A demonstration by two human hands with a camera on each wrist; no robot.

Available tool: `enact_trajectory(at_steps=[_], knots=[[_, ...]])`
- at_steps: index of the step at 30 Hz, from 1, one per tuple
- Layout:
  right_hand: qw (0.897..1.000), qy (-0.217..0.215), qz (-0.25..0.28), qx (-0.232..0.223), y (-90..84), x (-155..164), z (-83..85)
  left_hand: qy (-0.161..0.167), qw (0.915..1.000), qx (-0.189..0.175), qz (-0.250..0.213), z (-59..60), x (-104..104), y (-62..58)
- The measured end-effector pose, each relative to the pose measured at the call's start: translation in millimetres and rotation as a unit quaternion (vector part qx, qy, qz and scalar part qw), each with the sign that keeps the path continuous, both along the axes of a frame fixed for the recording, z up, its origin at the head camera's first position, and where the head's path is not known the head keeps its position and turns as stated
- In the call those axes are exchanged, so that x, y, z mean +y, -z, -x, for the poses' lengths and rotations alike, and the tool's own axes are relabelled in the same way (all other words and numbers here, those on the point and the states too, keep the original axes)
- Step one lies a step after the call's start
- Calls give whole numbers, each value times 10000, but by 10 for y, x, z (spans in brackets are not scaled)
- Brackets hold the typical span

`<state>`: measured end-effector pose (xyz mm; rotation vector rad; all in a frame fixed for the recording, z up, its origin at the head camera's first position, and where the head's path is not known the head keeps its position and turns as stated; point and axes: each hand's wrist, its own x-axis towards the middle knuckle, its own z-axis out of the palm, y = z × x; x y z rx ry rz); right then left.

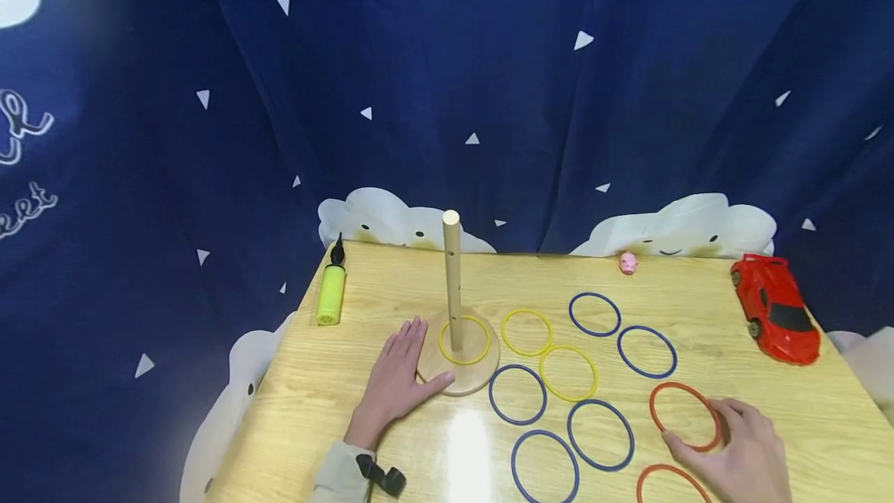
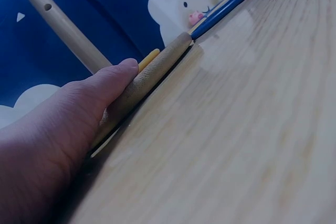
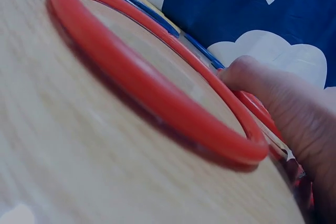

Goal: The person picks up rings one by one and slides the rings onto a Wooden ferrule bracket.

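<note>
A round wooden base [image 1: 427, 367] carries an upright wooden peg [image 1: 453, 278], with one yellow ring [image 1: 486, 332] lying around the peg's foot. My left hand [image 1: 396, 379] rests at the base's left edge, fingers straight and thumb spread; in the left wrist view the thumb [image 2: 113, 80] lies over the rim. At the right, my right hand [image 1: 747, 445] grips a red ring [image 1: 673, 385] by its near right side, fingers at one edge and thumb at the other. A second red ring [image 1: 660, 468], nearer the front, fills much of the right wrist view.
Two yellow rings [image 1: 528, 310] and several blue rings [image 1: 518, 367] lie between base and right hand. A red toy car [image 1: 775, 309] sits far right, a small pink pig [image 1: 628, 263] at the back edge, a yellow-green pump [image 1: 331, 295] at left. A dark blue curtain [image 1: 433, 99] hangs behind the table.
</note>
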<state>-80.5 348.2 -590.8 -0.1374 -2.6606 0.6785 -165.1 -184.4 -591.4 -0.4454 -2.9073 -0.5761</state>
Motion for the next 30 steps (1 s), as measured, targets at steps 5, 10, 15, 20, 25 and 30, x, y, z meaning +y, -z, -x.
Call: enact_trajectory(at_steps=[5, 10, 15, 20, 25, 30], knots=[[9996, -264, -31, 22, -6, -30, -20, 7, 10000, -15, 13, -22, 1, 2], [9985, -541, 34, 92, -42, -78, -29, -49, 9999, -86, 37, -28, -7, 11], [9979, -636, 149, 0, -161, -106, -27, -31, 10000, -32, 20, -15, -8, 21], [9960, -854, 67, 246, -308, -139, 45, -13, 9999, 95, -28, -7, -6, 25], [9910, -1177, 63, 641, -481, -223, 152, -36, 9999, 142, 3, -24, -20, 31], [9831, -1547, 134, 973, -666, -325, 277, -29, 10000, 85, 12, 4, -10, 31]])
